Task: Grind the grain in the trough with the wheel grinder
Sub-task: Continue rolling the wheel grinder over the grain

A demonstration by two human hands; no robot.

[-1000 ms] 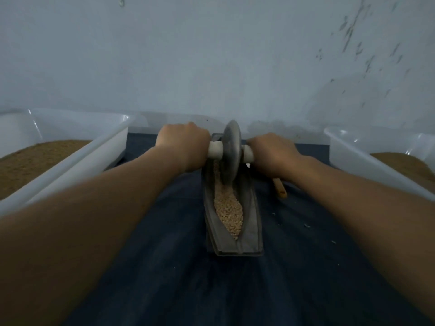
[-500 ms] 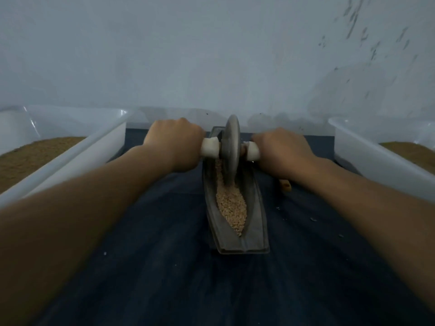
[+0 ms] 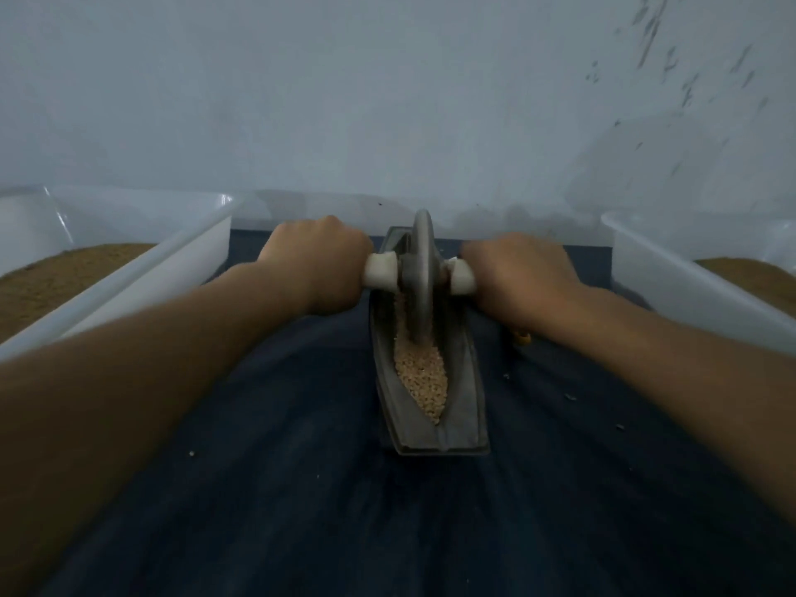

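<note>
A grey boat-shaped trough [image 3: 463,407] lies lengthwise on a dark blue cloth, its near half filled with pale grain [image 3: 422,381]. The grey wheel grinder [image 3: 421,277] stands upright in the trough's far half, its rim down in the grain. A white handle [image 3: 381,271] sticks out of each side of the wheel. My left hand [image 3: 321,260] grips the left handle and my right hand [image 3: 519,275] grips the right one. The far end of the trough is hidden behind the wheel.
White plastic bins stand on both sides, the left bin [image 3: 142,273] and the right bin [image 3: 672,277], each holding brown ground material. A small wooden piece [image 3: 522,337] peeks out under my right wrist. Loose grains dot the dark cloth [image 3: 301,489]. A pale wall rises behind.
The wheel has rolled a little farther along the trough, away from me, with both hands still on the handles. More grain shows behind the wheel.
</note>
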